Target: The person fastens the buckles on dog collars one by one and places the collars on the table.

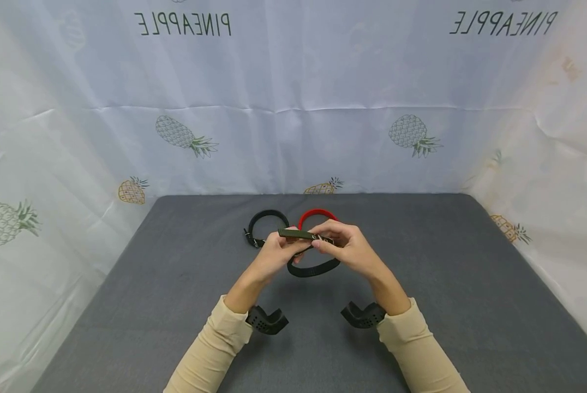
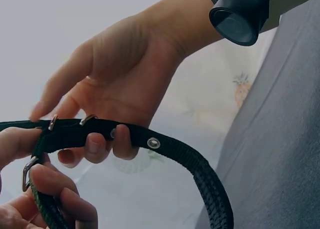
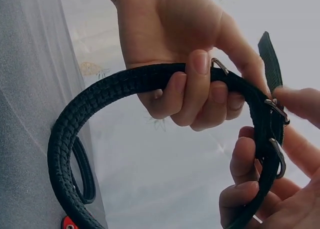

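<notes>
A dark green dog collar [image 1: 315, 271] is held up in a loop between both hands. My left hand [image 1: 273, 256] grips the band, fingers curled round it, close to the strap's flat green tail [image 1: 293, 233]. My right hand [image 1: 348, 245] pinches the collar near its metal buckle [image 1: 320, 238]. In the right wrist view, the tail's pointed end [image 3: 270, 59] sticks out beyond a metal loop [image 3: 277, 110]. A metal eyelet [image 2: 153, 143] shows on the band in the left wrist view. The padded, braided part of the loop hangs below the hands.
Behind the hands, a black collar [image 1: 267, 213] lies at the left on the grey table [image 1: 175, 305], and a red collar [image 1: 318, 212] lies to its right, partly hidden by the right hand. A pineapple-print curtain [image 1: 293, 147] hangs past the table's far edge.
</notes>
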